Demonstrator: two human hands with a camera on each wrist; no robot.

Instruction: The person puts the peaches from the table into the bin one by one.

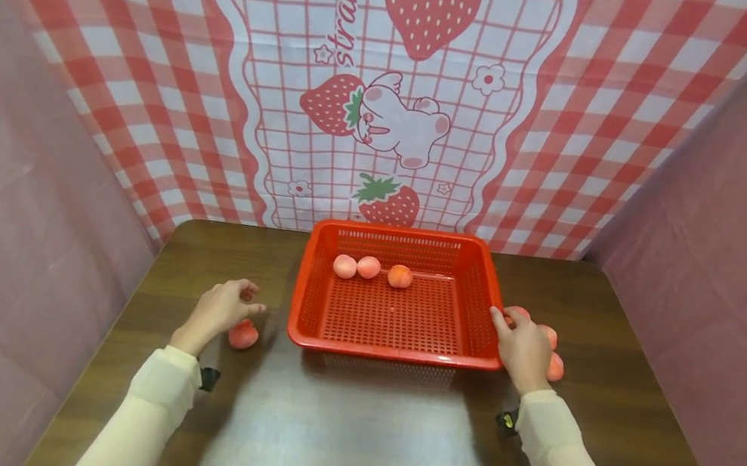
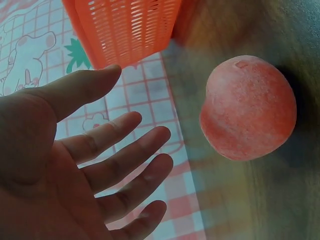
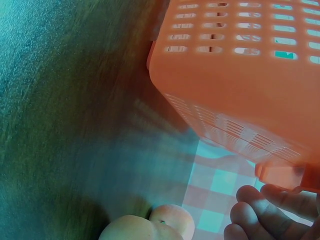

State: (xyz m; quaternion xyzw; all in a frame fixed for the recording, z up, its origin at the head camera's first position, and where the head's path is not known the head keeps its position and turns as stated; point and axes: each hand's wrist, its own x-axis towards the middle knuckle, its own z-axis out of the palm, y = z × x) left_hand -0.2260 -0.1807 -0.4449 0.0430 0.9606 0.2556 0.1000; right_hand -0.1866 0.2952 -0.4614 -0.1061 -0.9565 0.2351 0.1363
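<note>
My left hand (image 1: 223, 310) hovers just above a red peach (image 1: 242, 336) on the table, left of the red plastic basket (image 1: 395, 354). In the left wrist view its fingers are spread and loosely bent, and the peach (image 2: 248, 107) lies apart from them. My right hand (image 1: 522, 349) is at the basket's right rim with its thumb side over the edge. The right wrist view shows its loosely bent fingers (image 3: 252, 212) near the rim with no fruit in them; the thumb is hidden there. Inside the basket, three peaches (image 1: 368, 267) lie toward the back left.
Several peaches (image 1: 555, 367) sit on the wooden table (image 1: 338, 434) to the basket's right, partly behind my right hand. A checked strawberry cloth (image 1: 420, 116) hangs behind the table. Pink curtains (image 1: 716, 223) stand at both sides.
</note>
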